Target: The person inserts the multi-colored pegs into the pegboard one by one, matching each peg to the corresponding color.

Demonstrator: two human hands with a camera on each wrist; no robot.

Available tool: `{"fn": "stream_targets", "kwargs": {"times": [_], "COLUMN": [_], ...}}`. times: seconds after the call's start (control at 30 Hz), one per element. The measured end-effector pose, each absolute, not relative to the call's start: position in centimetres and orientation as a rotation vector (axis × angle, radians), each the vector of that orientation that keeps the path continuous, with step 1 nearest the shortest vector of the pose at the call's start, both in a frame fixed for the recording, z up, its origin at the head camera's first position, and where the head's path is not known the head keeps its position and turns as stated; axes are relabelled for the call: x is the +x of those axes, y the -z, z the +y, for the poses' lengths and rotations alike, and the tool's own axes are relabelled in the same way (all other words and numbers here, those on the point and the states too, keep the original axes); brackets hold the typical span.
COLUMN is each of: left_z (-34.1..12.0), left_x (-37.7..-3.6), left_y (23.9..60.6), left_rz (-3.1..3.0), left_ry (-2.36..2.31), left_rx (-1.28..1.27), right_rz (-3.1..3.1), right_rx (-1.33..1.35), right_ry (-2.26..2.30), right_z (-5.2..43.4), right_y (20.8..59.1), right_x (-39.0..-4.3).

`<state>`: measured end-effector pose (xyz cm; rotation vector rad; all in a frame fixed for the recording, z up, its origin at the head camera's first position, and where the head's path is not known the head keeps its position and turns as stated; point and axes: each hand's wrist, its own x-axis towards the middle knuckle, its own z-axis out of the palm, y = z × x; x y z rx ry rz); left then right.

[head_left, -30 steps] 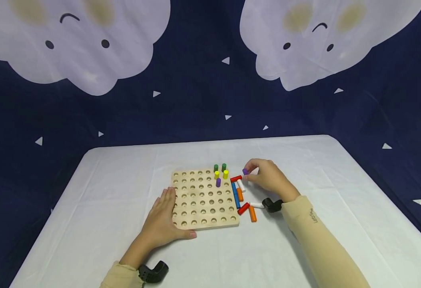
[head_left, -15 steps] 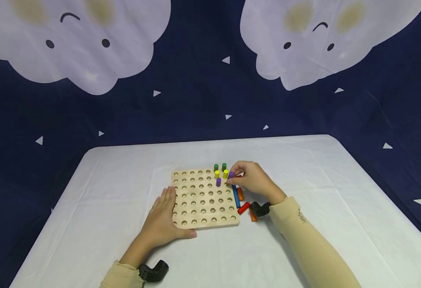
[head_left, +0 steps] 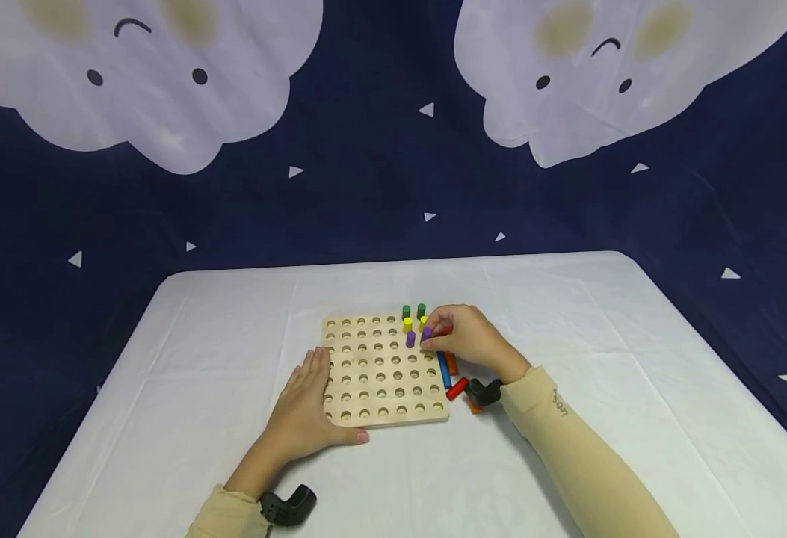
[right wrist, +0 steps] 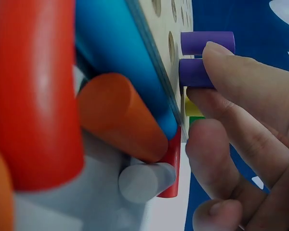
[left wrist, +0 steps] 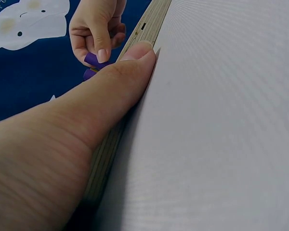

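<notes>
My right hand (head_left: 470, 340) pinches a purple peg (right wrist: 195, 73) between thumb and fingers. The peg's lower end is at a hole near the right edge of the wooden pegboard (head_left: 400, 424). Right beside it a second purple peg (head_left: 410, 340) stands in the board, and behind these stand two yellow pegs (head_left: 408, 326) and two green pegs (head_left: 406, 311). My left hand (head_left: 302, 411) rests along the board's left side, fingers straight on its edge, with the thumb stretched along the front edge.
Loose pegs lie against the board's right side: blue pegs (head_left: 445, 371), an orange peg (right wrist: 123, 115), a white peg (right wrist: 144, 183) and a red peg (head_left: 457, 388). My right hand and wrist camera (head_left: 483, 392) partly cover them. White cloth (head_left: 232, 336) surrounds the board.
My right hand has brought the purple peg leftward from beyond the board's right side to a hole beside the other purple peg. The left hand has stayed in place.
</notes>
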<state>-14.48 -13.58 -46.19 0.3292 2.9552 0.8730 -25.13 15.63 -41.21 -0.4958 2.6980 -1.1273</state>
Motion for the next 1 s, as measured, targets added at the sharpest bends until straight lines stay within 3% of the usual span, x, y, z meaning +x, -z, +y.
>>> {"fn": "stream_targets", "kwargs": {"times": [0.63,1.0], "left_z": [-13.3,-13.4], "left_x": [-14.4,-14.5], "left_y": [46.2,46.1], "left_rz": [2.949,2.946], "left_ry": [-0.879,-0.877], "left_rx": [0.332,0.327], "right_rz": [2.850,2.870], "right_rx": [-0.436,-0.344], "right_ry": [0.956,0.580], "right_z": [18.2,19.2], "right_y": [39.8,40.3], "right_x": [-24.4,-24.1]}}
